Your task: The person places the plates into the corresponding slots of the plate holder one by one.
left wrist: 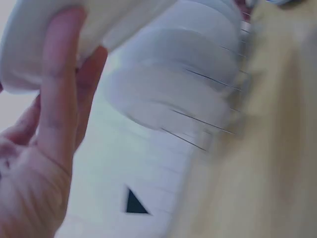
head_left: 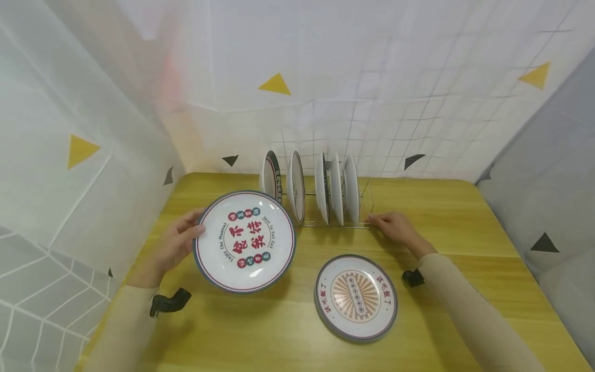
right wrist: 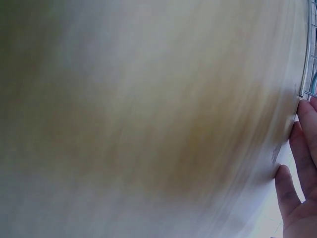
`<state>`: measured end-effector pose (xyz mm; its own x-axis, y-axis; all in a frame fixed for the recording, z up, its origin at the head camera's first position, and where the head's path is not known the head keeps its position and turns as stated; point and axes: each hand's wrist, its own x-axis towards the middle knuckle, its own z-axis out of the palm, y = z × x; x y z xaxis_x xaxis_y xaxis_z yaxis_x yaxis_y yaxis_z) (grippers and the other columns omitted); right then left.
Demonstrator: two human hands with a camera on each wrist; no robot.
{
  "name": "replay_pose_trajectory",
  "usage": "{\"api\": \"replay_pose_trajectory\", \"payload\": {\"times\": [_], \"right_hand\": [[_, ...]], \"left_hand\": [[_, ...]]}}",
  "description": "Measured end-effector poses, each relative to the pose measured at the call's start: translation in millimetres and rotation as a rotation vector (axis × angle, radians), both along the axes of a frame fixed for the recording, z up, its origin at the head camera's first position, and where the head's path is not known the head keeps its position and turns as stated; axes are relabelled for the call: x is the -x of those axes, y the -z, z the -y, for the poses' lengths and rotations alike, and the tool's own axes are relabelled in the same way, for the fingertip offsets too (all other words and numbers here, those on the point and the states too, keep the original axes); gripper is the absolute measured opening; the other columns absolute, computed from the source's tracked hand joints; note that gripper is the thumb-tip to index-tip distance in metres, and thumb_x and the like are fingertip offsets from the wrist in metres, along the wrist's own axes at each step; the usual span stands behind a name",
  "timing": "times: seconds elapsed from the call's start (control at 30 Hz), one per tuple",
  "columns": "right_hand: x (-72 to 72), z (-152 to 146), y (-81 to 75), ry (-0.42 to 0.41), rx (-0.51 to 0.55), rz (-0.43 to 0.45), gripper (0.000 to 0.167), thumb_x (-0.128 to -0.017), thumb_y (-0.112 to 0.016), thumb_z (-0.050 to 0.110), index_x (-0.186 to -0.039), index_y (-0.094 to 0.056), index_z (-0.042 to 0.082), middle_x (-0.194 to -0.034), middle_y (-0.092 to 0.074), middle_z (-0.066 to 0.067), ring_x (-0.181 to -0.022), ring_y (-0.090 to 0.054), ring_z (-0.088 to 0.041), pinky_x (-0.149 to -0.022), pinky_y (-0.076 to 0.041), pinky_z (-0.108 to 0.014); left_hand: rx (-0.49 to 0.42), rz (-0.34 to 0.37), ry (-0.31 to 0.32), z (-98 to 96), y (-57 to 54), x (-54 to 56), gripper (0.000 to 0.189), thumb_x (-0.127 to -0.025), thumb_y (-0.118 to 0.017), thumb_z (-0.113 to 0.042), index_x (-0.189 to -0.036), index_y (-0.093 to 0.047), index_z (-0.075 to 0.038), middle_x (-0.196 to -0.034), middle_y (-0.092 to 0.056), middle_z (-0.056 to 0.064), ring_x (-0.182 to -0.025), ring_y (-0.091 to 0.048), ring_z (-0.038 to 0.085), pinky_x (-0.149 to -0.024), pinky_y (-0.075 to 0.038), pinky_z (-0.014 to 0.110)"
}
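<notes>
My left hand (head_left: 178, 240) grips the left rim of a white plate (head_left: 245, 271), thumb on its face and fingers behind. Blue and red bands circle this plate, with red characters in the middle. It is held up over the table, tilted to show its face. In the left wrist view the fingers (left wrist: 59, 89) spread across the plate's white underside. A wire dish rack (head_left: 310, 225) stands at the back, bearing several upright plates (head_left: 351, 188). At the rack's right front corner, my right hand (head_left: 395, 226) touches the wire with extended fingertips.
A small stack of plates (head_left: 355, 326), the top one with a sunburst print, lies on the wooden table (head_left: 446, 217) in front of the rack. Behind the table hangs a pale sheet (head_left: 325, 67) with triangle marks. Black wrist mounts (head_left: 171, 302) are strapped on both arms.
</notes>
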<state>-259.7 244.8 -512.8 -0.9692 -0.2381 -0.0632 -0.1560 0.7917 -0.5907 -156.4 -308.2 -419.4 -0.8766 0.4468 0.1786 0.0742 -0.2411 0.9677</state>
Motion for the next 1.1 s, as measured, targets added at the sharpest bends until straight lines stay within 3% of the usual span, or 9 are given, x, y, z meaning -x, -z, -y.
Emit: {"api": "replay_pose_trajectory", "payload": {"times": [0.23,0.37,0.63,0.8,1.0,1.1], "right_hand": [[0.6,0.5,-0.2,0.002,0.002,0.01,0.046,-0.101,-0.046,0.048,-0.109,-0.076,0.014,-0.12,-0.068,-0.018,-0.114,-0.062,-0.038,-0.097,-0.048,-0.054],[-0.2,0.1,-0.7,0.004,0.004,0.001,0.044,-0.102,-0.046,0.046,-0.111,-0.076,0.014,-0.12,-0.068,-0.018,-0.114,-0.062,-0.039,-0.097,-0.048,-0.055],[-1.7,1.1,0.7,0.009,0.004,-0.002,0.047,-0.101,-0.046,0.049,-0.11,-0.076,0.014,-0.12,-0.068,-0.017,-0.114,-0.062,-0.039,-0.098,-0.048,-0.055],[-2.5,1.9,0.2,-0.005,0.004,-0.022,0.046,-0.102,-0.045,0.047,-0.11,-0.076,0.014,-0.12,-0.069,-0.017,-0.113,-0.062,-0.039,-0.096,-0.049,-0.055],[-1.6,1.0,0.7,-0.004,0.016,-0.009,0.048,-0.102,-0.044,0.049,-0.111,-0.075,0.014,-0.121,-0.068,-0.018,-0.115,-0.062,-0.039,-0.098,-0.048,-0.055],[-1.9,0.2,1.1,-0.009,0.008,-0.009,0.048,-0.102,-0.044,0.048,-0.11,-0.076,0.013,-0.12,-0.068,-0.019,-0.113,-0.062,-0.039,-0.096,-0.049,-0.055]], "left_hand": [[0.077,-0.062,-0.14,-10.8,-65.1,24.0,0.037,-0.101,-0.044,0.003,-0.132,-0.056,-0.013,-0.115,-0.061,0.002,-0.091,-0.066,0.01,-0.071,-0.06,0.025],[0.17,-0.047,-0.21,-23.6,-91.5,41.9,0.034,-0.1,-0.053,-0.007,-0.133,-0.056,-0.012,-0.113,-0.061,0.001,-0.087,-0.065,0.011,-0.066,-0.061,0.026],[0.476,-0.001,-0.346,-53.3,-119.8,68.7,0.045,-0.097,-0.061,-0.027,-0.14,-0.052,-0.012,-0.108,-0.059,0.004,-0.083,-0.064,0.015,-0.06,-0.061,0.033],[0.553,0.007,-0.377,-72.1,-135.6,82.1,0.049,-0.096,-0.062,-0.029,-0.141,-0.051,-0.013,-0.107,-0.06,0.006,-0.079,-0.064,0.016,-0.063,-0.062,0.038],[0.645,0.006,-0.46,-89.6,-154.1,94.0,0.049,-0.095,-0.062,-0.032,-0.14,-0.052,-0.014,-0.101,-0.059,0.007,-0.069,-0.063,0.015,-0.06,-0.061,0.035],[0.69,0.009,-0.464,-98.2,-159.1,99.8,0.049,-0.095,-0.061,-0.031,-0.14,-0.051,-0.013,-0.102,-0.059,0.009,-0.07,-0.065,0.018,-0.061,-0.061,0.036]]}}
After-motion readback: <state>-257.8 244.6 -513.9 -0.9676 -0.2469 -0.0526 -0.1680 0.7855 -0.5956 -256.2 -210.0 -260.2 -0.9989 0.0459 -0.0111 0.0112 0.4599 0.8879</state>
